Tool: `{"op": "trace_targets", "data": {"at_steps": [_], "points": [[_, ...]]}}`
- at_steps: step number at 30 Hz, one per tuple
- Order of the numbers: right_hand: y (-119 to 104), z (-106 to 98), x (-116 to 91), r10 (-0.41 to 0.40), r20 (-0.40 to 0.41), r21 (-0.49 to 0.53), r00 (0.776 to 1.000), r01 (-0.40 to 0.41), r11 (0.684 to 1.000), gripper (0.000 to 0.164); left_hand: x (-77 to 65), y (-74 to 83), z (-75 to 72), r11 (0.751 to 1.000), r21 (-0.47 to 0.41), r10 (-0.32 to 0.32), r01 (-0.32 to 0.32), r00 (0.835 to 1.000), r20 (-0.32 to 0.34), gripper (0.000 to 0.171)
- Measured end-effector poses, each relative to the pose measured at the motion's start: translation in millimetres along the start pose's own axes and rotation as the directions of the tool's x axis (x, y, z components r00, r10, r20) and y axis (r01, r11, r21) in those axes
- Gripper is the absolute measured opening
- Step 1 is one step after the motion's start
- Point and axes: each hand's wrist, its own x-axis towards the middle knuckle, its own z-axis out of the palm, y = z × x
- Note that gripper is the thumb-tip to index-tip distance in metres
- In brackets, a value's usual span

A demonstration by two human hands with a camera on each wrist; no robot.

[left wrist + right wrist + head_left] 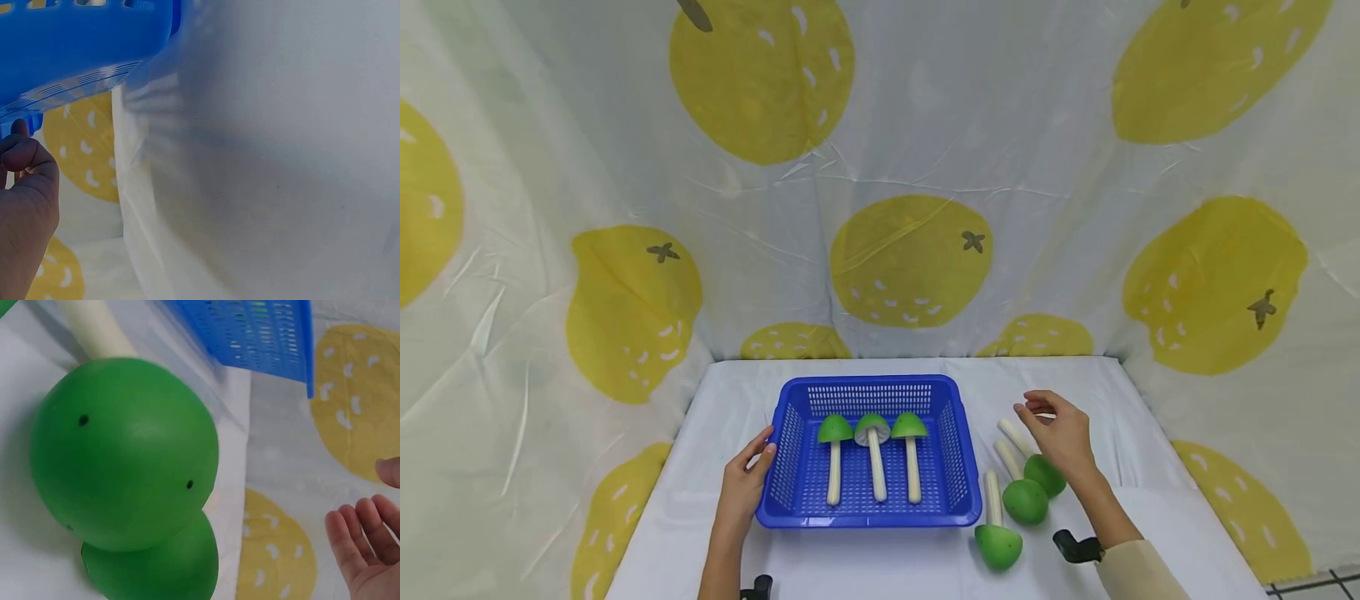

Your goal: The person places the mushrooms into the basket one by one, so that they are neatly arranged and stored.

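Observation:
My left hand [747,477] holds the left rim of a blue plastic basket [868,521], thumb and fingers at its edge. In the left wrist view, the basket [81,56] fills the upper left. Inside lie three toy mushrooms with green caps and pale stems: a left one [834,429], a middle one [877,471] with its underside showing, and a right one [910,426]. My right hand [1063,435] hovers right of the basket with relaxed fingers and nothing in them. Near it lie three more mushrooms: a front one [998,546], a middle one [1026,502] and a back one [1043,475].
A white cloth [850,567] covers the table. Behind and at both sides hangs a pale curtain [1030,250] printed with yellow lemons. A dark wrist strap [1077,547] is on the right wrist. Dark-lined tiles [1330,585] show at the lower right.

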Motion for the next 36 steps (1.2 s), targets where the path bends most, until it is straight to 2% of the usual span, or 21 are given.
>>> {"op": "trace_targets", "data": {"at_steps": [4, 14, 19, 23, 30, 36], "points": [[2.7, -1.6, 0.3, 0.06, 0.025, 0.019, 0.998, -0.061, 0.998, 0.026, 0.6, -1.3, -0.8, 1.0, 0.007, 0.004, -0.004, 1.0, 0.003, 0.049], [18.5, 5.6, 2.6, 0.144, 0.047, -0.013, 0.988, -0.144, 0.99, 0.03, 1.2, -4.3, 0.2, 1.0, 0.009, 0.012, -0.012, 1.0, 0.003, 0.049], [25.3, 10.5, 4.9, 0.152, 0.063, -0.021, 0.986, -0.151, 0.988, 0.03, 2.3, -3.8, 0.8, 1.0, 0.003, 0.012, -0.012, 1.0, 0.003, 0.048], [31.6, 12.5, 6.4, 0.157, 0.1, -0.07, 0.982, -0.151, 0.986, 0.031, 2.5, -3.5, 0.4, 1.0, -0.002, 0.013, -0.013, 1.0, 0.003, 0.047], [41.8, 15.2, 5.2, 0.215, 0.198, -0.148, 0.956, -0.188, 0.971, 0.041, 1.5, -3.5, -0.3, 1.0, -0.001, 0.019, -0.019, 1.0, 0.0, 0.05], [49.1, 19.6, 3.0, 0.218, 0.236, -0.186, 0.947, -0.177, 0.967, 0.044, 1.1, -4.9, 0.7, 1.0, 0.002, 0.028, -0.028, 1.0, 0.001, 0.05]]}}
